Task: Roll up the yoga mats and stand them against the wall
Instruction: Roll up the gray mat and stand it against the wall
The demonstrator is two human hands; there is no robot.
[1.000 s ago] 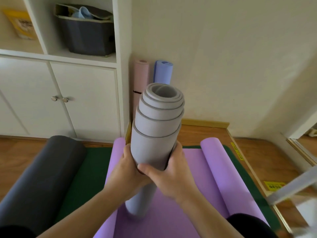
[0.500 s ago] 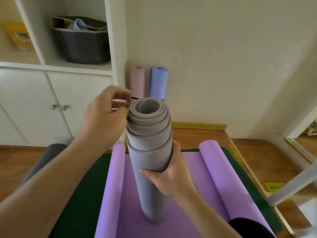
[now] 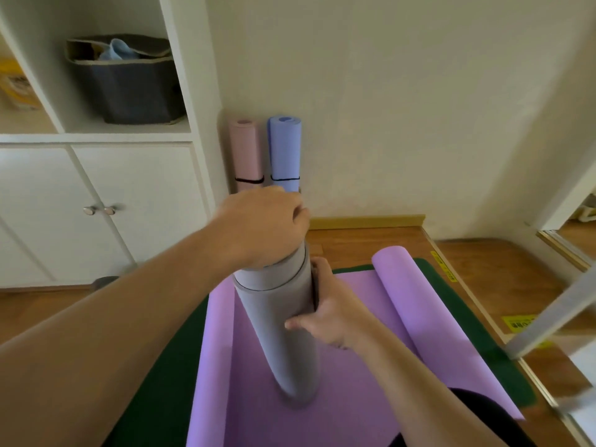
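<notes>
With the grey rolled mat (image 3: 280,321) standing upright on the purple mat (image 3: 351,388), left hand (image 3: 263,225) sits on its top end, fingers curled down over the rim. Right hand (image 3: 325,312) wraps the roll mid-height from the right, thumb across the front. Pink roll (image 3: 245,153) and blue roll (image 3: 285,151) stand side by side against the wall (image 3: 403,101).

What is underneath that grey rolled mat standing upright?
The grey mat stands on a purple mat, which lies on a dark green mat. The floor below them is covered. The left hand hides the roll's top; the right hand holds its side.
</notes>
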